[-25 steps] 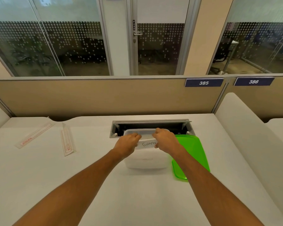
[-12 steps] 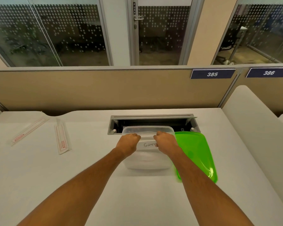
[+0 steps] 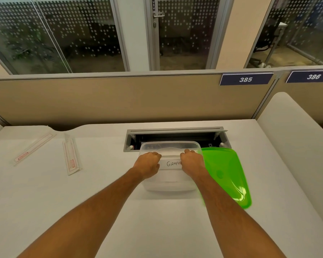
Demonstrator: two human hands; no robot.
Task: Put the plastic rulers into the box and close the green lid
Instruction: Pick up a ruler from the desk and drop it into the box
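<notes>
2 hands, left hand (image 3: 148,165) and right hand (image 3: 192,162), fists clamped on box (image 3: 169,185) near rim; green lid (image 3: 225,174) touching right, 2 rulers (image 3: 71,158) well left.

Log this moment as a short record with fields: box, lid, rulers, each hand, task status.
box: clear plastic box, open, on the white desk, label reading "GIRAFE" partly covered
lid: green lid off, lying right of the box, by its side
rulers: two plastic rulers in sleeves, on the desk far left, apart from the box
left hand: left hand gripping the box's near rim
right hand: right hand gripping the same rim
task status: no ruler visible in the box; lid not on
</notes>
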